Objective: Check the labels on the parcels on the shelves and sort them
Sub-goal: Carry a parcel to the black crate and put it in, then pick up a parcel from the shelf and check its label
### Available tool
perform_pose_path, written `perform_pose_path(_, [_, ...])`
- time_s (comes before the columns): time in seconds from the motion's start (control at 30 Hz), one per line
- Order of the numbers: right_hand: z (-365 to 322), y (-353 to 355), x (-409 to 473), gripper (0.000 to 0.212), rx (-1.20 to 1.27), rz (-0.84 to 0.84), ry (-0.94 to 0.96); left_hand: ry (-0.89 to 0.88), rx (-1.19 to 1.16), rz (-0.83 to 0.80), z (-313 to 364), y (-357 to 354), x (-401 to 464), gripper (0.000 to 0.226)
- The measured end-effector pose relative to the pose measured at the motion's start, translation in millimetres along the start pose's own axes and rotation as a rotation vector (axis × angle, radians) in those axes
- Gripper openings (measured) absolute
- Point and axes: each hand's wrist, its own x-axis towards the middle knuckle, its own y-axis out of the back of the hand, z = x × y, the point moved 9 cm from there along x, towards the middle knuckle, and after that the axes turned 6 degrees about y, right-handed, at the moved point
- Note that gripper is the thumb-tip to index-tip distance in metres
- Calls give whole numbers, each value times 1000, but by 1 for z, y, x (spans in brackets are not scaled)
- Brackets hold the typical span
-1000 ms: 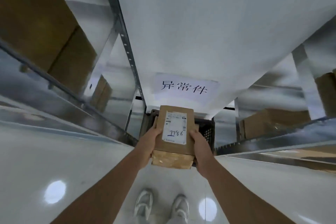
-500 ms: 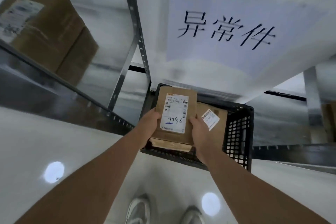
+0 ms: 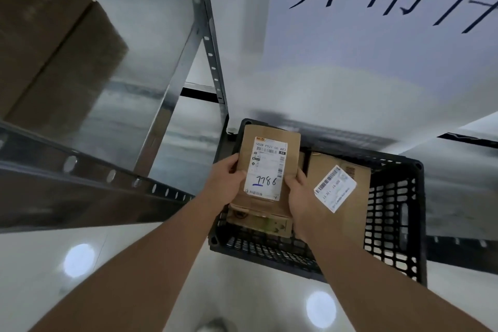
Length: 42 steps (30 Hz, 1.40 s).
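I hold a small brown cardboard parcel [image 3: 289, 145] with both hands over a black plastic crate [image 3: 390, 237]. Its white label [image 3: 266, 170] faces me and carries the handwritten number 1786. My left hand [image 3: 225, 178] grips the parcel's left edge and my right hand [image 3: 301, 194] grips its right edge. Inside the crate lies another brown parcel [image 3: 358, 205] with a tilted white barcode label [image 3: 335, 188].
A metal shelf upright [image 3: 207, 35] and a shelf beam [image 3: 80, 170] stand to the left, with a large cardboard box [image 3: 48, 43] on that shelf. A white board with a printed paper sign [image 3: 377, 21] hangs above the crate. Glossy white floor [image 3: 134, 264] lies below.
The view has come closer to the crate and the sign. The parcel has gone down and forward with both hands, now over the crate's left part.
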Motion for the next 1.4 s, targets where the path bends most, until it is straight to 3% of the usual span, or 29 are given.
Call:
perform_pose_path(0.2, [-10, -3, -10, 29, -71, -29, 12, -18, 35, 13, -1, 1, 1, 37])
perform_pose_path(0.4, [-57, 6, -39, 45, -122, -57, 31, -22, 152, 81, 27, 8, -16, 22])
perform_pose_path(0.53, [-121, 18, -79, 30, -181, -50, 108, -76, 171, 77, 83, 17, -59, 38])
perform_pose_path(0.63, [-183, 34, -138, 47, -230, -60, 130, -90, 165, 91, 138, 41, -112, 51])
perform_pose_path(0.83, [-350, 82, -313, 46, -404, -74, 221, -129, 165, 118, 280, 101, -273, 46])
perform_pose_path(0.9, [-413, 100, -370, 51, -488, -57, 338, -162, 180, 138, 328, 120, -335, 48])
perform_pose_path(1.0, [-477, 128, -476, 39, -227, -73, 405, -212, 133, 182, 391, 153, -448, 40])
perform_pose_path(1.07, [-495, 149, -526, 39, -8, -55, 426, -239, 89, 225, 415, 168, -505, 15])
perform_pose_path(1.2, [-507, 172, -598, 44, 52, -71, 489, -316, 59, 328, 434, 185, -599, 19])
perform_pose_path(1.3, [-501, 177, -639, 43, 8, -124, 533, -371, 7, 402, 424, 195, -650, 38])
perform_pose_path(1.4, [-498, 174, -655, 45, -10, -161, 562, -387, -26, 498, 410, 207, -678, 35])
